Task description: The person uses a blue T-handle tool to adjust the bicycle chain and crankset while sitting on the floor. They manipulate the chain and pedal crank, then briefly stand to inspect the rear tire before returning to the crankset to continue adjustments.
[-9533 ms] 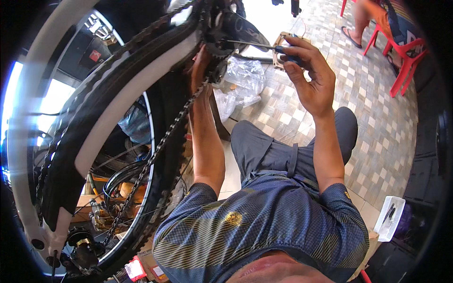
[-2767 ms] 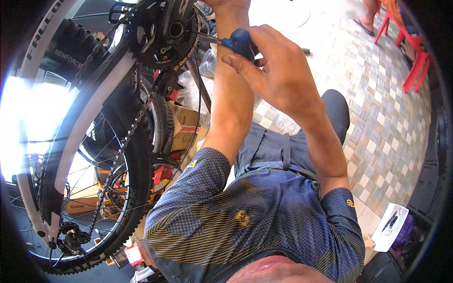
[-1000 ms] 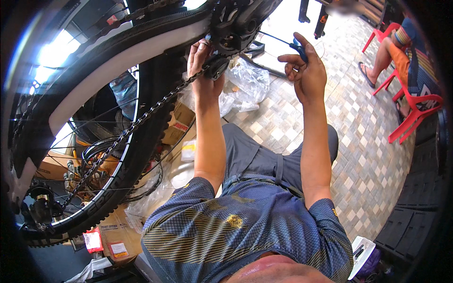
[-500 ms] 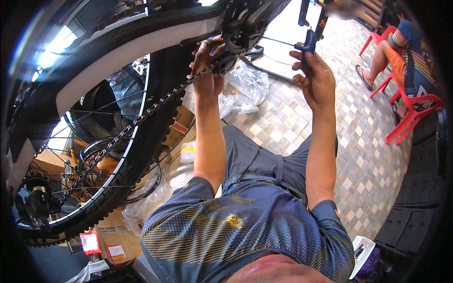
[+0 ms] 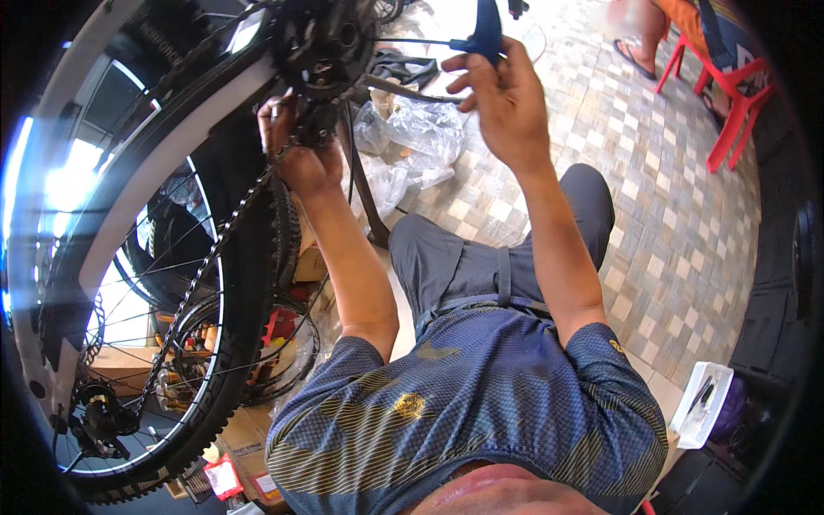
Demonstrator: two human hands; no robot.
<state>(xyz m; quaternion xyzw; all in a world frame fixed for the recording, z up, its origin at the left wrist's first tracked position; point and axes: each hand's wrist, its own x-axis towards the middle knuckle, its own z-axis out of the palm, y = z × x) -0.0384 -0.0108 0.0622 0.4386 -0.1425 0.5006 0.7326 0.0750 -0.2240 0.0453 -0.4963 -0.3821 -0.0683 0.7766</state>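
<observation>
My right hand grips the dark blue handle of a T-handle hex key, several fingers loosely curled. Its thin shaft runs left to the bicycle's crank area, where the tip is lost among dark parts. Just below the crank, my left hand is curled around a dark part beside the chain; its fingers are partly hidden, and what they hold cannot be made out. From there the chain slants down to the rear derailleur at the wheel.
The grey-white bicycle frame fills the upper left. Clear plastic wrap lies on the tiled floor. A person sits by a red plastic chair at the upper right. A white basket stands lower right, cardboard boxes lower left.
The bicycle and both hands now appear farther left and higher in the view. My right hand still grips the hex key, and my left hand stays below the crank, now more curled.
</observation>
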